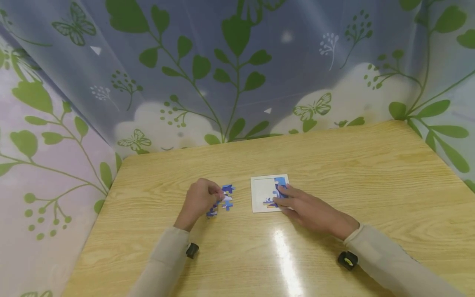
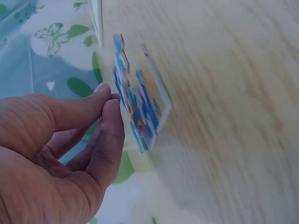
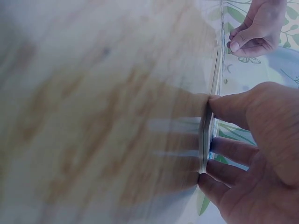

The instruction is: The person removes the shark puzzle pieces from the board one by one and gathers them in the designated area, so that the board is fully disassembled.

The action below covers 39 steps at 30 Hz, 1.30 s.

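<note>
Loose blue and white jigsaw pieces lie on the wooden table, left of a square white puzzle tray. Over these pieces my left hand brings thumb and finger together, pinching at the edge of one jigsaw piece. The left wrist view shows those fingertips against the blue pieces; the spot between them is mostly hidden. My right hand rests on the tray's right side with fingers extended over the fitted pieces. Seen edge-on in the right wrist view, the tray touches that hand's thumb and fingers.
The wooden table reaches back to a curtain printed with leaves and butterflies, which also hangs at both sides. Each sleeve carries a small black device near the wrist. Light glares off the table in front of the tray.
</note>
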Tool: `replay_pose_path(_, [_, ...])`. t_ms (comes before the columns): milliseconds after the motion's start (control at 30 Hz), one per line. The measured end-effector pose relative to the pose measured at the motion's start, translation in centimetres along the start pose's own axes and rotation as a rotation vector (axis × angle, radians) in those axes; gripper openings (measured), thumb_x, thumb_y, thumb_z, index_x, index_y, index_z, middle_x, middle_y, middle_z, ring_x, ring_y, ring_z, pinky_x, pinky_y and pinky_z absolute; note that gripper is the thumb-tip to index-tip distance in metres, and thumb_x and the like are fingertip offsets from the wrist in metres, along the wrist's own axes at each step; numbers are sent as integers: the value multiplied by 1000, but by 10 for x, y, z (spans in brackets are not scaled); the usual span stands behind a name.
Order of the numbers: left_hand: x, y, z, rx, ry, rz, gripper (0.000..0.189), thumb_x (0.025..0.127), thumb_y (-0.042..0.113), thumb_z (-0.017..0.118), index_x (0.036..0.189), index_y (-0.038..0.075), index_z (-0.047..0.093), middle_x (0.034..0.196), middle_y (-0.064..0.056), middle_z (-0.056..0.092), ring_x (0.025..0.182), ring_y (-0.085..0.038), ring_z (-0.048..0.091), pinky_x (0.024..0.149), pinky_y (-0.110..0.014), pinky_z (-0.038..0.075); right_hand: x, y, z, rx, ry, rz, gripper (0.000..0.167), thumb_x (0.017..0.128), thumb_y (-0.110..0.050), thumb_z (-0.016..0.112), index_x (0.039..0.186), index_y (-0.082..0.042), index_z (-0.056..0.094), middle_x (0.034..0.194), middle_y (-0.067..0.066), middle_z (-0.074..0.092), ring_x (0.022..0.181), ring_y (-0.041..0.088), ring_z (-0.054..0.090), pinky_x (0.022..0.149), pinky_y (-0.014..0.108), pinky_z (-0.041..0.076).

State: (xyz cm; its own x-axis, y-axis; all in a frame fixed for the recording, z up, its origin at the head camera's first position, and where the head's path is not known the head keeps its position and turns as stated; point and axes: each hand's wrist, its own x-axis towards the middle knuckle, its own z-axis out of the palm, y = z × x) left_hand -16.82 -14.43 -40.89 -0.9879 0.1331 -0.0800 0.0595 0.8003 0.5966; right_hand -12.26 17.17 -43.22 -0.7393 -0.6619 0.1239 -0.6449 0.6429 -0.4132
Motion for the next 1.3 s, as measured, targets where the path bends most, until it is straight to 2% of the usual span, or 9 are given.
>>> replay_pose_path(200, [-1, 16, 8, -29, -39, 33, 4, 88, 8, 79, 87, 4, 78, 79, -1, 73, 69, -12, 66, 66, -31, 56, 0, 0, 0, -5, -1, 2, 36, 102, -9, 60, 136, 2, 60, 150, 32, 41, 139, 49, 39, 109, 56, 37])
replay_pose_path(400, [1, 35, 25, -36, -82, 157, 4, 86, 7, 80, 87, 3, 78, 82, -3, 75, 76, -16, 70, 74, -35, 58, 0, 0, 0, 1, -8, 11, 36, 102, -9, 61, 136, 2, 61, 151, 31, 41, 139, 49, 38, 109, 56, 38])
replay_pose_path(467, [1, 43, 31, -33, -96, 180, 4, 86, 7, 81, 87, 4, 78, 84, -3, 75, 79, -16, 70, 76, -35, 58, 0, 0, 0, 1, -12, 13, 36, 102, -9, 61, 136, 1, 61, 151, 30, 41, 139, 49, 38, 109, 56, 38])
replay_pose_path(700, [4, 65, 52, -71, -184, 190, 6, 87, 8, 80, 92, 5, 79, 88, -4, 75, 80, -15, 70, 74, -30, 57, 1, 1, 0, 9, -8, 11, 36, 101, -9, 62, 136, 0, 62, 152, 30, 40, 140, 49, 38, 108, 56, 39])
replay_pose_path(867, [7, 73, 63, -44, -195, 207, 10, 85, 9, 82, 92, 4, 78, 86, -4, 75, 76, -13, 68, 69, -25, 55, 1, 2, 0, 12, 4, 1, 35, 101, -9, 62, 135, 0, 62, 152, 30, 40, 140, 49, 38, 107, 56, 40])
replay_pose_path(1100, [7, 76, 65, -50, -186, 180, 10, 82, 6, 83, 90, 4, 78, 82, -4, 74, 70, -11, 65, 63, -23, 54, -2, 3, -3, 27, -34, 24, 38, 102, -13, 61, 139, -3, 60, 156, 27, 37, 142, 48, 34, 109, 56, 37])
replay_pose_path(1300, [6, 78, 63, -52, -189, 162, 11, 82, 7, 84, 90, 5, 78, 82, -3, 73, 70, -11, 64, 65, -23, 53, -9, 6, -8, 45, -53, 46, 41, 101, -15, 63, 140, -2, 59, 155, 26, 39, 141, 47, 37, 108, 57, 38])
